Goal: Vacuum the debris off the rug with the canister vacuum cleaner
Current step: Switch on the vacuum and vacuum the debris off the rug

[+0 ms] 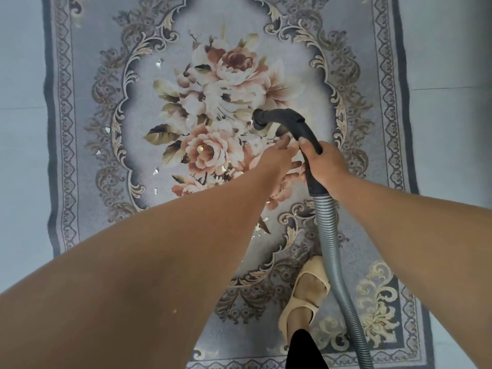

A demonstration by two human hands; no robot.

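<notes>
Right hand [323,166] grips rigid hose handle [287,121] over rug [80,129] centre. Left hand [279,158] beside handle, fingers spread, empty. Corrugated hose [332,249] judged flexible, light; handle best hold. Debris [159,63] left of handle.

No legible text, label, brand, number or sign: rug [87,161] bears only floral and scroll ornament, vacuum handle [290,120] plain black, hose [330,235] plain ribbed grey.
</notes>
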